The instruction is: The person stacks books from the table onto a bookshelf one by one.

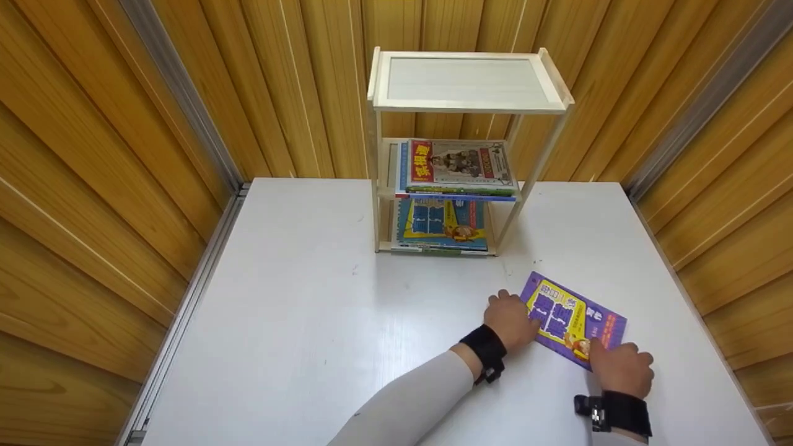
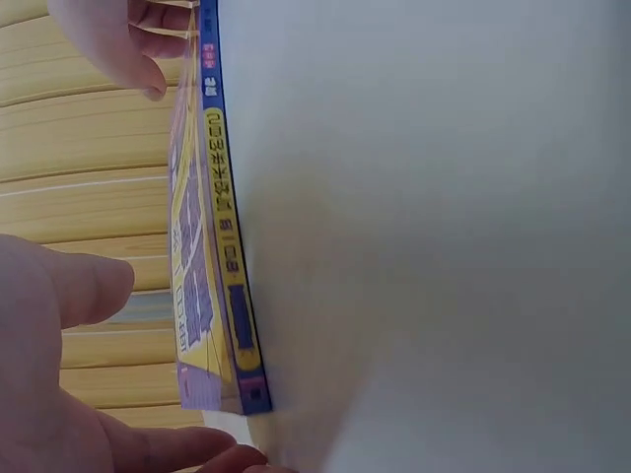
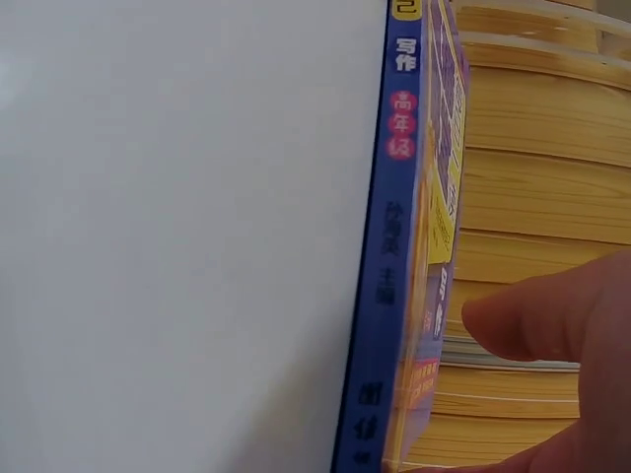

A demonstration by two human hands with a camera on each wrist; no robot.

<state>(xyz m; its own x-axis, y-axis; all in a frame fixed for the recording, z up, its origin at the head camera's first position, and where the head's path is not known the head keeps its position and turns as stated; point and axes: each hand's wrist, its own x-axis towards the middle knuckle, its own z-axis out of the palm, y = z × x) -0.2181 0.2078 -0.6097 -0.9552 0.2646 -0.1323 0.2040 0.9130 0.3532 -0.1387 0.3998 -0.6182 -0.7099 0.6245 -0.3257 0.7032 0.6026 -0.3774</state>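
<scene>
A purple and yellow book (image 1: pixel 573 319) lies at a slant on the white table, front cover up. Its blue-purple spine (image 2: pixel 225 197) faces the person. My left hand (image 1: pixel 511 322) is at the book's left end; in the left wrist view its thumb (image 2: pixel 99 288) stands apart from the cover, and its fingers reach past the end close to the table. At the right end is my right hand (image 1: pixel 621 370). Its thumb (image 3: pixel 523 315) hovers off the cover in the right wrist view, while its other fingers are mostly hidden beyond the book's edge.
A pale wooden rack (image 1: pixel 464 80) stands at the table's back. Its middle shelf bears a stack of magazines (image 1: pixel 461 164), its bottom shelf more books (image 1: pixel 440 226). Wood-panelled walls (image 1: pixel 80 186) enclose the white table (image 1: pixel 279 322).
</scene>
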